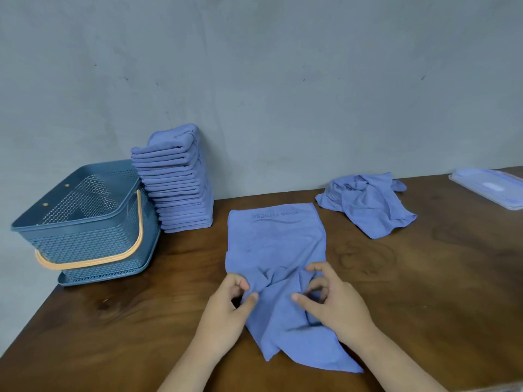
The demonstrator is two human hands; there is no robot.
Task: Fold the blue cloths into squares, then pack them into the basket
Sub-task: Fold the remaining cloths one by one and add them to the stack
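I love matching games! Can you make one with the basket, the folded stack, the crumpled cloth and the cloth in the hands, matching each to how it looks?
Things:
1. basket
2. folded stack
3. crumpled cloth
4. cloth in the hands

How it looks:
A. bunched in a heap, unfolded
B. pinched by the left hand and the right hand
C. has an orange handle
D. piled tall, neat layers

Pairs: 1-C, 2-D, 3-A, 4-B

A plain grey-blue wall (pixel 283 66) stood behind, painted unevenly, with a few small dark marks on it. Against it was a dark brown wooden table (pixel 438 278) with visible grain. The light was soft and even.
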